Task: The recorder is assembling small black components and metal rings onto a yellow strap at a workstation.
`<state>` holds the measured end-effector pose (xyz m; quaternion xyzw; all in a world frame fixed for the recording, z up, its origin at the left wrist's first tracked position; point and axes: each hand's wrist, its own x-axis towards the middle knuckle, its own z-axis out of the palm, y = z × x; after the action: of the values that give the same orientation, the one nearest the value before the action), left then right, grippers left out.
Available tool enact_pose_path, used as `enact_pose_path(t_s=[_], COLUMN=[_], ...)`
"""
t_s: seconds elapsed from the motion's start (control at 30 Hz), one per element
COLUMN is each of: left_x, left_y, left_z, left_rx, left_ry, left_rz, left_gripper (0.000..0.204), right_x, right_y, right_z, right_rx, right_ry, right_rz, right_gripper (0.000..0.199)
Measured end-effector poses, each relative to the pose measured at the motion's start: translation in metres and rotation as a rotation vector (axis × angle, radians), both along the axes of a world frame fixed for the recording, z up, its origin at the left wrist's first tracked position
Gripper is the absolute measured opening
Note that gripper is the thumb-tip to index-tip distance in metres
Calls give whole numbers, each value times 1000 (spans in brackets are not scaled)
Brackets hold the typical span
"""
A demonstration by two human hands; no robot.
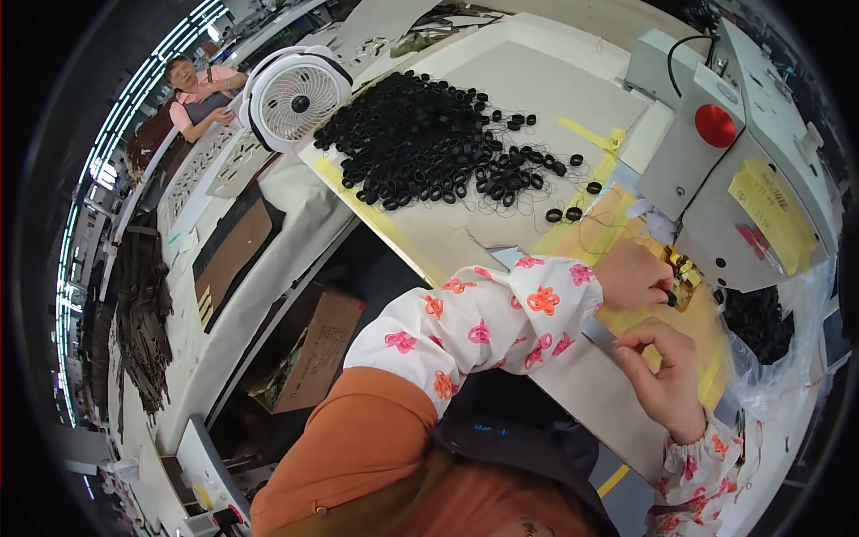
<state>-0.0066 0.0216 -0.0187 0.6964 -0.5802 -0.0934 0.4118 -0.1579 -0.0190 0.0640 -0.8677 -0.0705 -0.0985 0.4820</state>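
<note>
Two bare hands are working at about 3 o'clock, beside one grey-white machine [662,161] that is standing at 2 o'clock. The left hand [631,276] is reaching in from 9 o'clock, its fingers bending narrowly beside one small black loop [671,297] at the machine's foot; I cannot tell whether they are gripping it. The right hand [667,376] is hovering at 4 o'clock, its thumb and forefinger curving close together at the tips; whether they are pinching anything, I cannot tell.

One heap of black loops [407,134], too many to count, is lying toward 12 o'clock on the pale surface [573,89], with fine threads trailing out. Two loose loops [564,215] are sitting side by side near its 4 o'clock edge. One clear plastic bag [765,389] is resting past the hands, near more black pieces [756,322].

One yellow sheet [774,215] is clinging to the machine. One white fan [300,103] is standing at 11 o'clock, and one co-worker [201,98] is facing this way at 10. One cardboard box [318,353] is sitting below, at 8 o'clock.
</note>
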Motion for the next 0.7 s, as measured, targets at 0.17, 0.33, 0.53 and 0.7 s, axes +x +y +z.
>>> enact_pose_path(t_s=[0.17,0.33,0.53,0.7], left_x=[-2,-1,2,1], left_y=[0,1,2,2], left_z=[5,7,7,10], left_rx=[7,3,33,45], left_ry=[-23,-40,-59,-51], left_rz=[4,23,25,21], left_gripper=[16,16,17,16], right_x=[-3,-1,4,4], right_y=[-44,-63,-67,-65], right_z=[-44,-61,-64,-62], right_rx=[-182,-82,-62,-105], right_ry=[-176,-160,-98,-99], right_rz=[-361,-528,-540,-522], right_gripper=[7,7,6,6])
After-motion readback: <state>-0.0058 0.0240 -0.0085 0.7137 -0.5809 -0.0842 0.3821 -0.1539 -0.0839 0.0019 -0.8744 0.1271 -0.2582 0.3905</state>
